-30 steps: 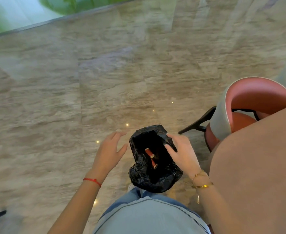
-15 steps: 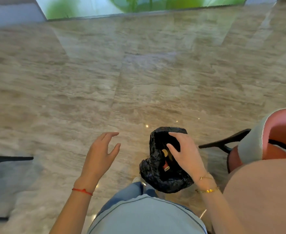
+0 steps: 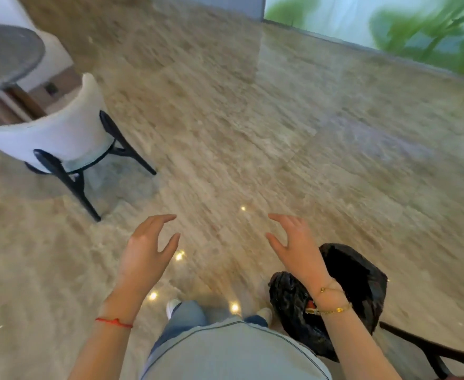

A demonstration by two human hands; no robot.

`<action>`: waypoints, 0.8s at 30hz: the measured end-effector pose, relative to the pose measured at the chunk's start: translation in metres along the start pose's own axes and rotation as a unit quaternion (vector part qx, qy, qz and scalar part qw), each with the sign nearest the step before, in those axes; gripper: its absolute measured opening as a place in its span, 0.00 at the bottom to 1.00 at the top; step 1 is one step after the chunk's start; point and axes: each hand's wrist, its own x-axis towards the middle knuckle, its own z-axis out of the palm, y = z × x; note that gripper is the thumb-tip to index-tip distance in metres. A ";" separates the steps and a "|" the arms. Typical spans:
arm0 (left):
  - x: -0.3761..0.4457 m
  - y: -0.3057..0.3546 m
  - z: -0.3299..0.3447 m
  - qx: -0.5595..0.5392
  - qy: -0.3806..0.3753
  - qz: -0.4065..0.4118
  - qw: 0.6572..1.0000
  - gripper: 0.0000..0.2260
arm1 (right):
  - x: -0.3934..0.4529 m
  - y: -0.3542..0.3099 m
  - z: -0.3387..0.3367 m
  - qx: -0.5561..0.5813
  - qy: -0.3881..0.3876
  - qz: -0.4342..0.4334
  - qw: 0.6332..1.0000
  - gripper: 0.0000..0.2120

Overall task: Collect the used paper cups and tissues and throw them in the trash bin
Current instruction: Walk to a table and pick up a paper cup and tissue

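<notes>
We count one white chair (image 3: pixel 58 133) at the far left beside one grey round table (image 3: pixel 6 54), one trash bin (image 3: pixel 354 292) and two hands. Half a second ago our right hand (image 3: pixel 296 248) reached into the bin; now it hovers clear above it, released, fingers spread. Our left hand (image 3: pixel 145 253) hangs empty as before, fingers relaxed. The bin stands on the floor at lower right, lined with a crumpled, glossy black bag, its mouth open.

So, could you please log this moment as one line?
left hand: open, empty | right hand: open, empty | trash bin: black-lined, on floor
</notes>
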 end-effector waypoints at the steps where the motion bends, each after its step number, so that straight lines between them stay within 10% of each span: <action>1: -0.006 -0.014 -0.011 0.003 0.011 -0.016 1.000 0.17 | 0.009 -0.014 0.010 -0.001 -0.013 -0.017 1.000 0.19; 24: -0.121 -0.281 -0.236 0.055 0.243 -0.347 0.904 0.17 | 0.135 -0.397 0.262 0.026 -0.226 -0.361 0.904 0.19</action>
